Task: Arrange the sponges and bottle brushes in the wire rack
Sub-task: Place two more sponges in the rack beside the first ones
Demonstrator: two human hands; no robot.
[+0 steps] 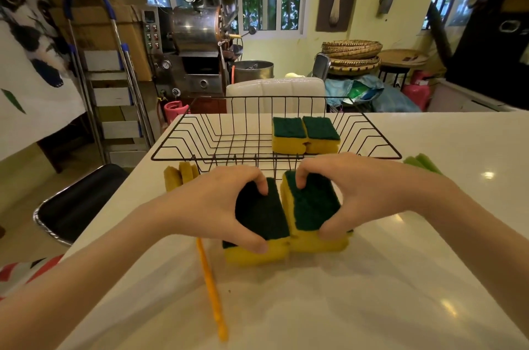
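Observation:
A black wire rack point(177, 142) stands on the white table point(372, 278), holding two yellow sponges with green scrub tops point(306, 132) side by side at its right. In front of the rack, my left hand point(217, 200) grips a yellow-and-green sponge point(263, 215), and my right hand point(369, 192) grips another sponge point(312, 203) right beside it. Both sponges are slightly above or on the table, touching each other. An orange bottle brush handle point(211, 289) lies on the table below my left hand, its head end hidden.
Yellow sponge pieces point(180, 175) lie at the rack's front left corner. Something green point(423, 163) lies at its front right corner. A black chair point(77, 203) stands left of the table, a white chair point(274, 92) behind it.

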